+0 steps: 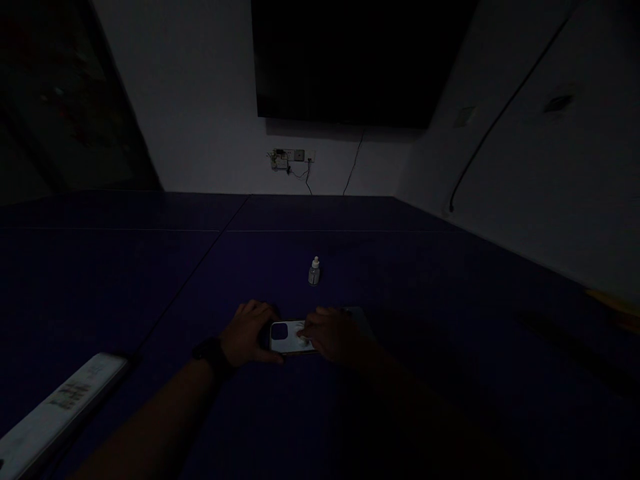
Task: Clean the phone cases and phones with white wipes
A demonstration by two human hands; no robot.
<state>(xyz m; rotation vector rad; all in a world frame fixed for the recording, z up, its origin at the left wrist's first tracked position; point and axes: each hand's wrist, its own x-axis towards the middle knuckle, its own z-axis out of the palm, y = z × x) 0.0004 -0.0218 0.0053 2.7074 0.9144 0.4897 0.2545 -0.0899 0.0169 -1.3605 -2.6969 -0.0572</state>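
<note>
A white phone case with a dark camera cutout lies flat on the dark blue surface. My left hand, with a black band at the wrist, grips the case's left end between thumb and fingers. The fingers of my right hand are pinched together and press on the case's back, right of the cutout. A small pale thing shows at those fingertips, too dim to make out. The right end of the case is hidden under that hand. Beyond the case stands a small clear dropper bottle with a white top, upright.
A white power strip lies at the lower left. A dim flat object is partly hidden behind my right hand. On the far wall hang a large dark screen and, below it, sockets with cables. The room is very dark.
</note>
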